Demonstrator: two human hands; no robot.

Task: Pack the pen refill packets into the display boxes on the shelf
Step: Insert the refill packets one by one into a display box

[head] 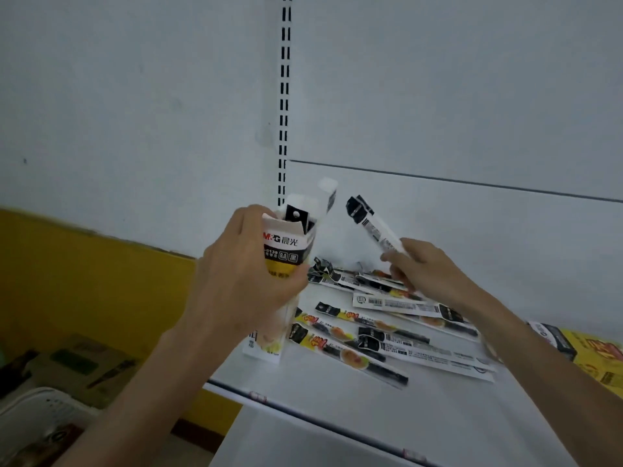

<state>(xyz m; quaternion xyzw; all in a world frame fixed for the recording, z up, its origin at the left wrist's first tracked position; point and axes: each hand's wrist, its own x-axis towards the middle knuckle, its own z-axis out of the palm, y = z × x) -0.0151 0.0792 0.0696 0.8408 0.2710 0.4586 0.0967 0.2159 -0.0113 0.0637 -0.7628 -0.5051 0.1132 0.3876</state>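
I see left hand [242, 284] gripping upright display box [286, 251] on shelf [337, 392], some packets already inside. Right hand [424, 267] pinches one refill packet [374, 227] beside box mouth. Loose packets [381, 328] on shelf remain; I judge early-middle.
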